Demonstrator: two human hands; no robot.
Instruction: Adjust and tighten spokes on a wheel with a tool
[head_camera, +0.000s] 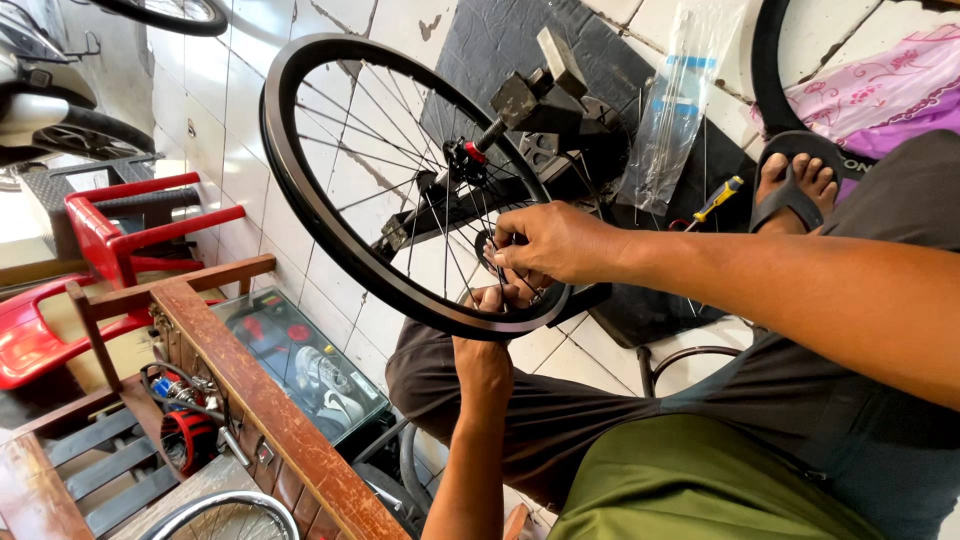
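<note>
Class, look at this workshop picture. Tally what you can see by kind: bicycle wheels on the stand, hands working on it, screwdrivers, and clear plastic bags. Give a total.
Bicycle wheel on the stand: 1
Hands: 2, the left hand and the right hand
Screwdriver: 1
Clear plastic bag: 1
Total: 5

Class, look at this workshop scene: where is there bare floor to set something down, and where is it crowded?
Bare tiles lie between the wheel rim and the red stool. It is crowded around the black mat, the spoke bag, the screwdriver, and both hands, left hand and right hand, at the spokes.
</note>
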